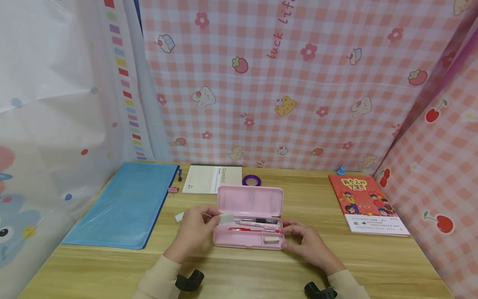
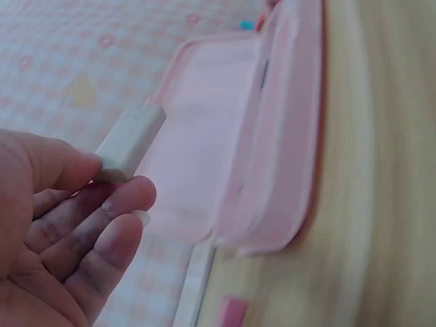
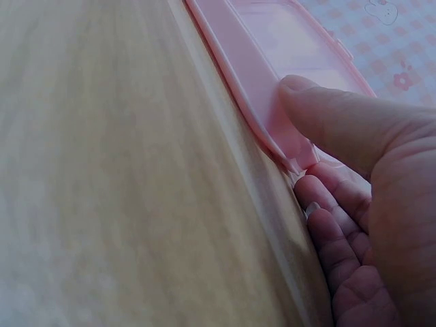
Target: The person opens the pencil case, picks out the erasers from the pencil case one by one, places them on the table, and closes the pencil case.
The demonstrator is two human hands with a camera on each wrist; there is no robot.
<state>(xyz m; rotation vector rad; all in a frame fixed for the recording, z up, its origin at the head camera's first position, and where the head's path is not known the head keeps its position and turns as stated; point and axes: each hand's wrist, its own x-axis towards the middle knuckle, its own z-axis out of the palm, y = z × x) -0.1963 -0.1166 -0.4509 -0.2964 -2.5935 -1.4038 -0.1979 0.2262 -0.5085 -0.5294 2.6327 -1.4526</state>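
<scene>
An open pink pencil case (image 1: 248,241) lies on the table with its lid (image 1: 250,200) tilted back. My left hand (image 1: 196,228) pinches a pale grey-white eraser (image 2: 133,143) between thumb and fingers, over the case's left end. At the other end my right hand (image 1: 308,245) holds the case, thumb (image 3: 327,119) over the rim and fingers curled against the outside. Inside lie a black-gripped pen (image 1: 257,221), a pale pink pen (image 1: 254,225) and a red pen (image 1: 240,229). A small whitish block (image 1: 271,240) sits in the right front compartment.
Left stands a blue folder (image 1: 123,207), with a small pink item (image 1: 173,189) beside it. A white object (image 1: 179,216) shows behind my left hand. Farther back are a notepad (image 1: 201,178) and a purple tape roll (image 1: 252,180). Right lies a red book (image 1: 364,199).
</scene>
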